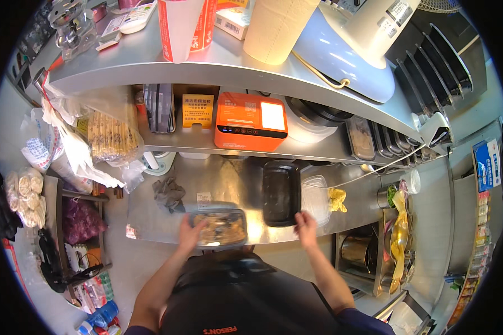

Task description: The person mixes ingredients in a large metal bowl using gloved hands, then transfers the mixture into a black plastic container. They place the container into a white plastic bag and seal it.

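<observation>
My left hand (190,232) grips the left end of a plastic takeaway container (222,228). Food shows through its top, and the container is at the counter's front edge. The thumb lies over the top face. At the near right corner of an empty-looking black plastic tray (281,192), my right hand (306,228) pinches the rim. A clear plastic lid (315,199) lies to the right of the tray, partly behind it. Beyond the lid sits a crumpled yellow cloth or wrapper (337,199).
A grey rag (168,194) and a small printed slip (203,200) lie on the steel counter (230,176). Above it, a shelf holds an orange device (251,121) and bagged chopsticks (113,136). A thin cord (373,171) crosses the right side. Metal tubs (387,197) stand at the right.
</observation>
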Tool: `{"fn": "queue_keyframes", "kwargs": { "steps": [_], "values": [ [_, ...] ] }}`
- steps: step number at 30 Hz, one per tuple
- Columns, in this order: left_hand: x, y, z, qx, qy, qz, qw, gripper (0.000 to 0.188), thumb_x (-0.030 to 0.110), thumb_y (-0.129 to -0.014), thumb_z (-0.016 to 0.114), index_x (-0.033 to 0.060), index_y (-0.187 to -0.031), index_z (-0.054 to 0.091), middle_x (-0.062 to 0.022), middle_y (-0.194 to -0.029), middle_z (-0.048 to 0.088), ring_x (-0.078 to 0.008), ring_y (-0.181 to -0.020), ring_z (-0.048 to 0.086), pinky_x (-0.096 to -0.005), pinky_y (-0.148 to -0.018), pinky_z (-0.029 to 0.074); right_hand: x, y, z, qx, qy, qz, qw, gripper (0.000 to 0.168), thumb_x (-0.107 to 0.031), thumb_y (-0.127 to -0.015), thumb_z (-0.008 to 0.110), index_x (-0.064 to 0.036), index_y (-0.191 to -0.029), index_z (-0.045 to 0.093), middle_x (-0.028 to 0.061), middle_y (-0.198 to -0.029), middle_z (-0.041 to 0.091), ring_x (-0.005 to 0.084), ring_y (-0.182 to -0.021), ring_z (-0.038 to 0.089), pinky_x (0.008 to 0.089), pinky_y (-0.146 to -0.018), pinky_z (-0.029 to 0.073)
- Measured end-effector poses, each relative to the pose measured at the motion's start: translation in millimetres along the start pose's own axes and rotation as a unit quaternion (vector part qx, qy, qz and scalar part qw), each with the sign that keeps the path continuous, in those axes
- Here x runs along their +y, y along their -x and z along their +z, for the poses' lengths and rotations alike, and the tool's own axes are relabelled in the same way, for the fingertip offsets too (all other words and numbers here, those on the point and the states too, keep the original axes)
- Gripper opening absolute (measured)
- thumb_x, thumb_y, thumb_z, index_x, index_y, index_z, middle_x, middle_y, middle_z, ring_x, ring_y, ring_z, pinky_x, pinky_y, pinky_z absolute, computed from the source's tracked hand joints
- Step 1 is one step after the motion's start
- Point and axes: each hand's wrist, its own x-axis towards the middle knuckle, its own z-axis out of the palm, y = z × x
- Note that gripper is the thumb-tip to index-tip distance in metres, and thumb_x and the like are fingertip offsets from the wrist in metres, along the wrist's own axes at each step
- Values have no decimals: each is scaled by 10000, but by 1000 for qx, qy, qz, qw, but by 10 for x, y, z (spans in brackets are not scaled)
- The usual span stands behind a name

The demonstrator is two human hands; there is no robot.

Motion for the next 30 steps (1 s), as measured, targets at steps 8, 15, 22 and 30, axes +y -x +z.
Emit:
{"fn": "queue_keyframes", "kwargs": {
  "steps": [8, 15, 22, 30],
  "values": [
    [-181, -615, 1357, -72, -46, 42, 995, 663, 406, -854, 813, 25, -1334, 558, -202, -1177, 722, -346, -1101, 693, -423, -943, 529, -744, -1197, -135, 23, -108, -24, 994, 313, -331, -1024, 642, -21, -986, 668, 25, -677, 604, 100, -492, 516, 257, -454, 389],
    [-27, -394, 722, 117, -95, 154, 976, 626, 259, -927, 732, -30, -1426, 488, -262, -1394, 569, -414, -1304, 544, -460, -1091, 444, 184, -909, -17, -7, 118, -139, 983, 403, -393, -967, 689, 10, -971, 701, 69, -698, 671, 168, -600, 613, 275, -532, 474],
    [1307, -843, -1737, 490, -121, 260, 823, 608, 46, -924, 664, -63, -1472, 424, -292, -1397, 516, -411, -1294, 520, -438, -1086, 396, 1029, -624, 382, -51, 405, -299, 863, 507, -81, -807, 702, -61, -1308, 629, 294, -1484, 447, 493, -1342, 437, 539, -1091, 428],
    [1615, -543, -2266, 422, -141, 204, 872, 202, 125, -848, 808, -42, -937, 738, -33, -687, 681, -72, -614, 519, -294, -584, 444, 597, -735, 234, -34, 392, -313, 864, 411, -61, -847, 681, -55, -1258, 662, 293, -1440, 502, 466, -1303, 488, 516, -1105, 416]
  ]
}}
